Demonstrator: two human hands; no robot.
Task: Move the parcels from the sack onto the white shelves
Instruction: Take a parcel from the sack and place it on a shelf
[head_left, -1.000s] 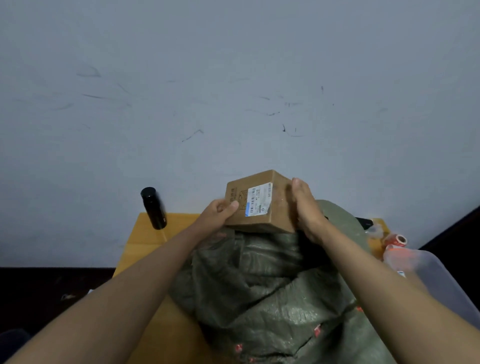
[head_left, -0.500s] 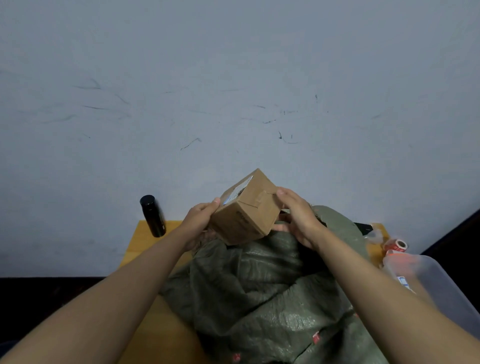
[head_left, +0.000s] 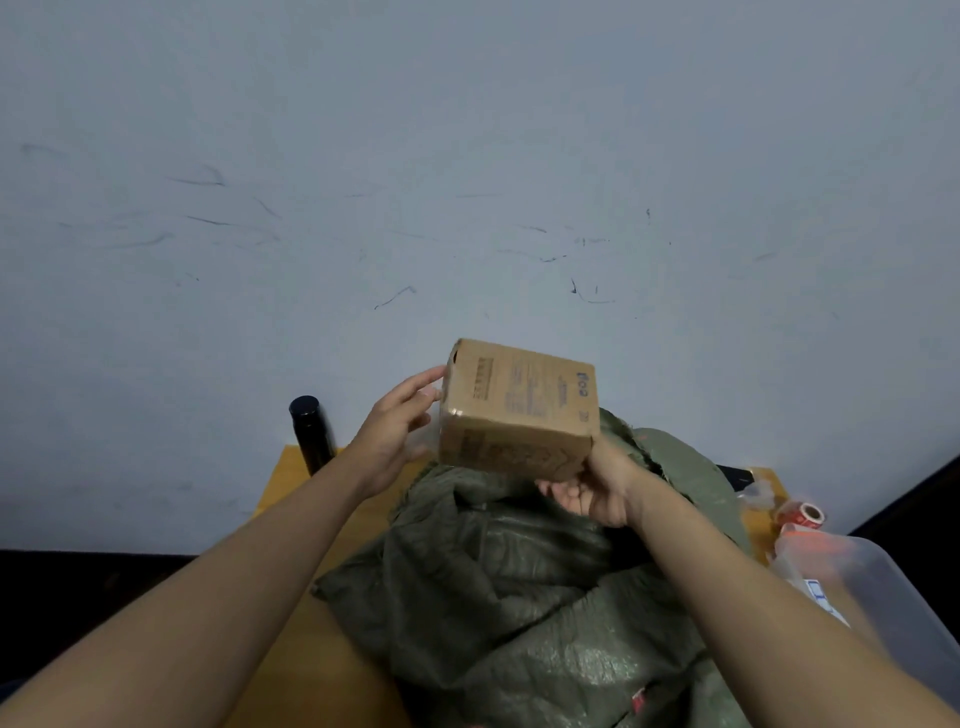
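Cardboard parcel (head_left: 517, 410) looks stiff, light. Your right hand (head_left: 592, 488) cradles underside, fingers curled; left hand (head_left: 395, 431) fingertips touch side, relaxed. Grip opposite faces.

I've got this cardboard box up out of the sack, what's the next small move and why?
Probably settle the left hand flat on the box: only its fingertips touch the side, while the right hand grips the lower corner above the sack. No shelves are in view yet.

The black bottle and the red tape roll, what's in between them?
In the head view, between black bottle and red tape roll: green sack and held-up cardboard parcel.
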